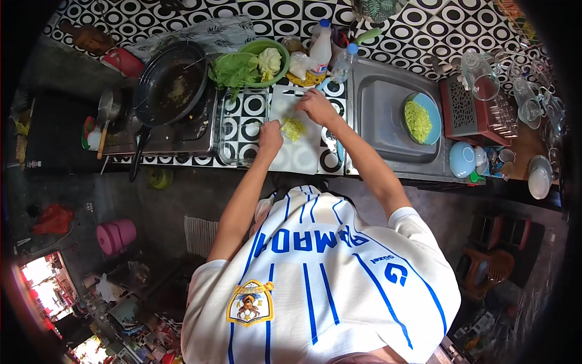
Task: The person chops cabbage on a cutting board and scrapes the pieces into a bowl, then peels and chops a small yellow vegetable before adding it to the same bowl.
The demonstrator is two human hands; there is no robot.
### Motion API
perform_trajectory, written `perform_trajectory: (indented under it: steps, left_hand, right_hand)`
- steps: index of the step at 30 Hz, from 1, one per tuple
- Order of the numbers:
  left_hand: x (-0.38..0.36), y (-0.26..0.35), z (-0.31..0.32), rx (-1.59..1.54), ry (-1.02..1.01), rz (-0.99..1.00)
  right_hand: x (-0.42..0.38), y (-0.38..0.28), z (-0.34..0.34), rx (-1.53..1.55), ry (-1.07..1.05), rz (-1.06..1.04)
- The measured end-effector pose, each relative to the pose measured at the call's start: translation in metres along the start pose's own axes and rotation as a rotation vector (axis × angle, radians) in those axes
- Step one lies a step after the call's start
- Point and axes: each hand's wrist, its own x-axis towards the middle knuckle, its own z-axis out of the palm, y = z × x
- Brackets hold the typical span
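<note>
In the head view, shredded greens (293, 129) are shown in a small heap on a white cutting board (297, 159), which is laid on a black-and-white tiled surface (330, 159). The left hand (271, 134) is placed just beside the heap, at nine o'clock, its fingers drawn together; whether anything is pinched cannot be told. The right hand (316, 108) is held over the board at one o'clock from the heap, fingers bent; whether they are closed on anything cannot be told. Around the heap, a dark frying pan (173, 88) is seen at ten o'clock, a green basin (285, 64) of leafy vegetables (236, 70) at eleven, and a white bottle (321, 54) with a blue cap between twelve and one. At three, a blue plate (435, 119) of more shreds is set in a metal sink (382, 130).
</note>
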Motion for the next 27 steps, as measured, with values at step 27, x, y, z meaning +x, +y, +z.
perform_trajectory:
  steps: [27]
  left_hand:
    - [0.0, -0.007, 0.01, -0.22, 0.067, -0.022]
  right_hand:
    - [-0.005, 0.023, 0.034, 0.156, 0.091, 0.146]
